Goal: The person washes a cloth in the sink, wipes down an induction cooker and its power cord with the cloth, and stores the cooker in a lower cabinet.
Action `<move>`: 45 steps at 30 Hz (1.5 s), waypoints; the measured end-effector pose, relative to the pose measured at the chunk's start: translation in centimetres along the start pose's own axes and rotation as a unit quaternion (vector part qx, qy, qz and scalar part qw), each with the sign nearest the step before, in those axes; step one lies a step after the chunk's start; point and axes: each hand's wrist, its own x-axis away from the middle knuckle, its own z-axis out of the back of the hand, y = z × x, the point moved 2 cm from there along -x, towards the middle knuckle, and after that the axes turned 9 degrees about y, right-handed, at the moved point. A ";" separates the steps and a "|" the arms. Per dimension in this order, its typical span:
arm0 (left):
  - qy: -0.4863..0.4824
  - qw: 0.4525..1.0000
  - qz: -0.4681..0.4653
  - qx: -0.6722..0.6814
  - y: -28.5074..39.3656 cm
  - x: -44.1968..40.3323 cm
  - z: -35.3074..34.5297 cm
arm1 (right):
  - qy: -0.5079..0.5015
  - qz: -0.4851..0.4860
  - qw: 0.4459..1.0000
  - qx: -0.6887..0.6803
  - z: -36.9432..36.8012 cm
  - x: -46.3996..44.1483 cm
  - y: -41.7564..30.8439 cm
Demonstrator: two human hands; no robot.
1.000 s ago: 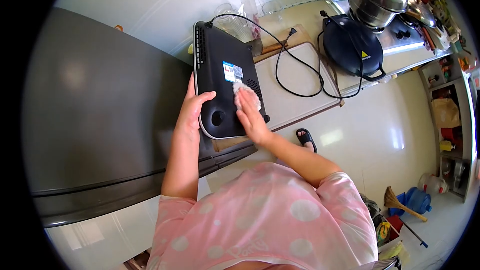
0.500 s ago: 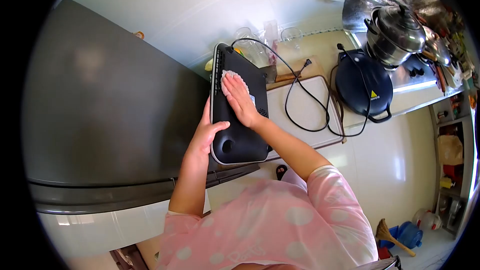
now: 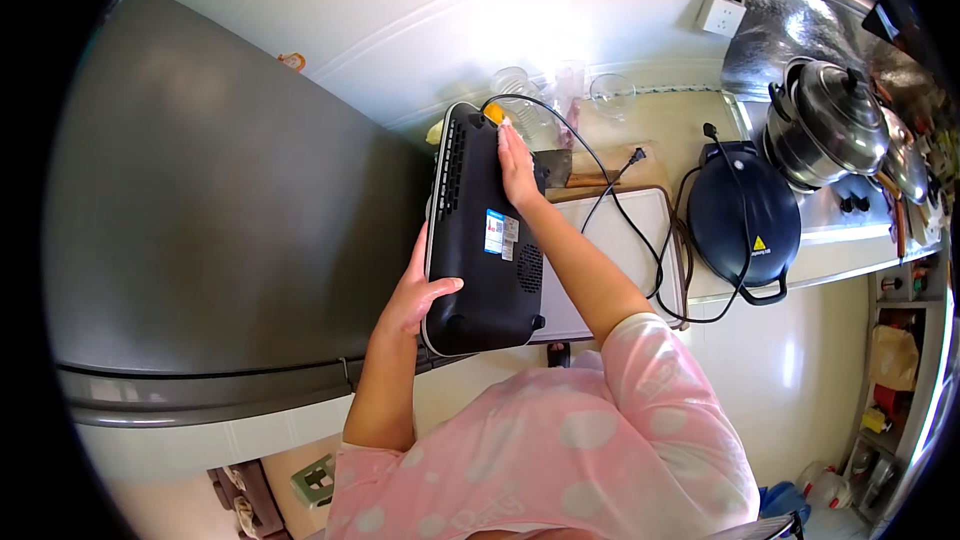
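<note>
A black induction cooker [image 3: 480,290] is tipped up with its underside toward me, showing a label, vent slots and small feet. My left hand [image 3: 412,292] grips its near left edge, thumb over the underside and fingers hidden behind. My right hand [image 3: 516,165] lies along the far right part of the underside. A white cloth [image 3: 504,128] shows at its fingertips, mostly covered by the hand. From the cooker's far corner a black power cord [image 3: 583,143] loops off to the right.
A grey fridge [image 3: 250,210] stands close on the left. To the right are a white tray [image 3: 640,225], a cleaver [image 3: 585,180], a dark blue electric pan [image 3: 735,215] and a steel pot [image 3: 820,130]. Glassware [image 3: 612,95] stands by the wall.
My right hand has moved with the cloth toward the far right corner, uncovering the label. The left hand keeps its grip on the edge. The view has shifted slightly.
</note>
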 end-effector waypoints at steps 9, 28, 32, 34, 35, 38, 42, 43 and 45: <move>0.027 0.999 0.023 0.011 -0.1 0.0 0.1 | -0.029 -0.080 0.996 0.027 1.7 5.0 6.4; 0.019 1.000 -0.012 0.006 -0.2 0.2 -1.1 | -0.143 -0.028 0.980 -0.133 7.2 10.8 -11.2; 0.023 1.000 -0.001 -0.011 0.1 0.4 -1.0 | -0.110 -0.031 0.990 -0.080 6.1 9.1 -5.3; 0.021 1.000 0.004 0.003 0.0 0.3 -0.9 | -0.070 -0.091 0.992 -0.059 4.6 9.5 0.5; 0.020 1.000 0.006 0.010 -0.2 0.3 -0.9 | -0.063 -0.119 0.989 -0.054 4.3 9.6 3.2; 0.014 1.000 0.006 0.020 -0.6 0.1 -0.7 | -0.021 -0.208 0.976 -0.065 2.3 11.6 10.4; 0.009 1.000 0.004 0.015 0.2 0.5 -1.5 | -0.049 -0.309 0.945 -0.098 4.0 11.5 4.4; 0.004 1.000 -0.008 0.015 0.1 0.5 -1.5 | -0.053 -0.277 0.959 -0.036 4.1 11.6 2.7; -0.008 1.000 -0.012 0.026 0.4 0.6 -2.0 | -0.056 -0.203 0.974 -0.078 4.1 11.6 -1.5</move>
